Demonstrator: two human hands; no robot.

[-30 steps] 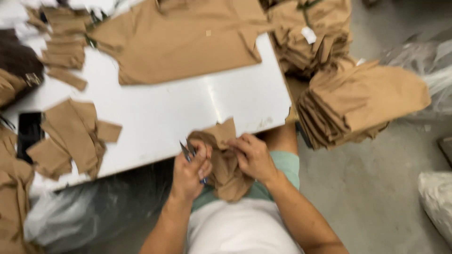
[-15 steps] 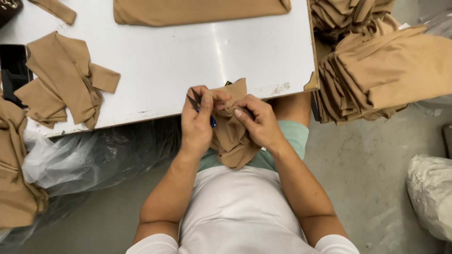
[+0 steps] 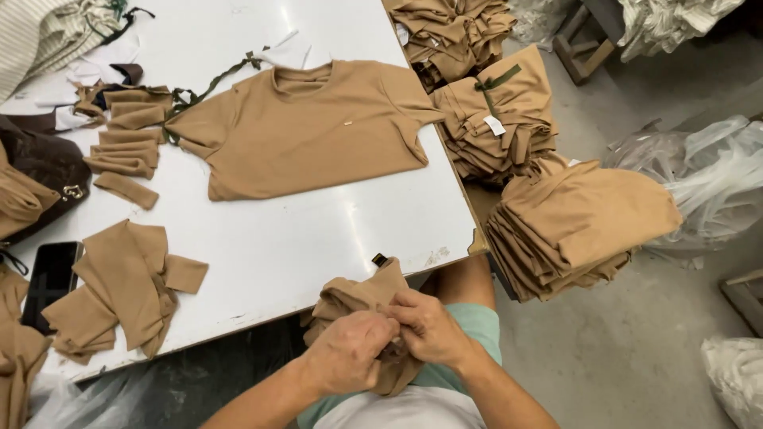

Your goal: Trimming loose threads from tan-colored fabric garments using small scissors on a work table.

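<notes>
Tan knit fabric, a bunched soft garment piece (image 3: 362, 306), sits at the near edge of the white bench (image 3: 302, 246), draped over the rim onto the person's lap. The left hand (image 3: 346, 361) and the right hand (image 3: 429, 326) meet on it, touching each other, fingers pressed together and pinching a fold of the cloth. To the left on the bench lies a small heap of tan cut fabric pieces (image 3: 119, 290), with a black flat phone (image 3: 49, 278) just beside it. Farther off, a tan short-sleeved shirt (image 3: 306, 127) lies spread flat. Right of the bench, stacks of folded tan garments (image 3: 580, 226) rest near crumpled clear plastic bags (image 3: 699, 175).
</notes>
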